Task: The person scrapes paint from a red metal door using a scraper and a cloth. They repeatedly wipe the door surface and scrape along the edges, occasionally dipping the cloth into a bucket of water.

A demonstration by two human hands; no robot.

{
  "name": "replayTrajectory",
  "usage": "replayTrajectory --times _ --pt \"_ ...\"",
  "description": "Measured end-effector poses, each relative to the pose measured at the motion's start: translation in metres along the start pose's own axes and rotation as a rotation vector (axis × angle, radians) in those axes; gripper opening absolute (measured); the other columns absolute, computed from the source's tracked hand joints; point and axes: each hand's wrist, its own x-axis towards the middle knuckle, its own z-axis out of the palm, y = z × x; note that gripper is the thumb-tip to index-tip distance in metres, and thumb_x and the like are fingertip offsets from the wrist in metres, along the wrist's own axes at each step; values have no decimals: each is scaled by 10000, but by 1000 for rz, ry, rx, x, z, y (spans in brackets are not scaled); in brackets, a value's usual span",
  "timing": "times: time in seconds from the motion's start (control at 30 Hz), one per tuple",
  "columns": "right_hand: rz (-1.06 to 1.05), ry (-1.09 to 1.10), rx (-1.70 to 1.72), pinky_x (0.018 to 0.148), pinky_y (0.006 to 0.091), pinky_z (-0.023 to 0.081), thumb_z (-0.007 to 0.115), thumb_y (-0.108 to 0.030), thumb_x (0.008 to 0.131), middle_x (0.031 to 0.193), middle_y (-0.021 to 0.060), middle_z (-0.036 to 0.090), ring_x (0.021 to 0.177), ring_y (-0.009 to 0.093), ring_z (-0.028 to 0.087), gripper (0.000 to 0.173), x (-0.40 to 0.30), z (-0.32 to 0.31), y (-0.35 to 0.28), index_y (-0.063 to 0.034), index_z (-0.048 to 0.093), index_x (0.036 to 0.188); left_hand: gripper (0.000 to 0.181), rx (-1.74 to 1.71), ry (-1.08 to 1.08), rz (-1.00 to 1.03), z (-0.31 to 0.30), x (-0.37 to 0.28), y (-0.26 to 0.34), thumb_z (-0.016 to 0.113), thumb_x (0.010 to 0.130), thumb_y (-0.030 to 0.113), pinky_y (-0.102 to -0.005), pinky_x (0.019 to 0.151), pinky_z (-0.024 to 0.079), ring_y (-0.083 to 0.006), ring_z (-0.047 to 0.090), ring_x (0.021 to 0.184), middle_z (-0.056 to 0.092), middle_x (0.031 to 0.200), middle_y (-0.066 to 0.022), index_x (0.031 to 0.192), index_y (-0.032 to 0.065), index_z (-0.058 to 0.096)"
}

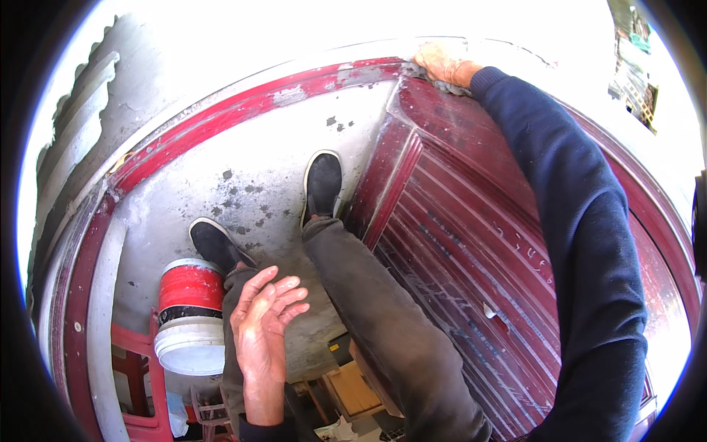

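Observation:
My right hand (440, 62) is pressed down on a grey rag (454, 88), bunched under the fingers and palm. The rag lies where a dark red wooden door (442, 110) meets a red painted frame strip (232, 120), which is scuffed with grey patches. Some of the rag is hidden under the hand. My left hand (267, 326) hangs in the air in front of my left leg, its fingers apart and slightly bent, holding nothing. Whitish marks show on its fingertips.
A white plastic bucket (190, 290) with a red band stands by my left foot. Behind it is a red plastic stool (160, 381). Dark spots mark the concrete floor (243, 199). Wooden furniture (353, 387) sits below my legs; corrugated sheeting (83, 127) lies at far left.

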Motion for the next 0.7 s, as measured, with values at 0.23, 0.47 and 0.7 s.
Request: replayTrajectory --times 0.23,0.47,0.7 --pt "183 -69 257 811 442 472 610 -369 845 983 223 611 933 363 595 437 -22 -26 -7 -9 572 1089 363 3 -54 -14 -7 5 -8 526 911 197 -381 770 528 -272 637 904 621 1047 -199 1211 -5 492" --pt "12 -251 368 825 409 484 731 -219 599 980 234 636 934 355 615 674 -62 -90 10 25 542 1198 339 -23 -66 29 -8 4 -6 509 910 172 -378 761 530 -275 646 887 635 1013 -202 1189 -20 511" --pt "-47 -82 23 667 450 492 697 -72 599 747 224 618 782 380 629 456 -84 -74 6 22 559 1023 377 -14 -117 32 -11 5 -4 518 917 219 -387 789 523 -262 630 922 620 1048 -181 1223 2 477"
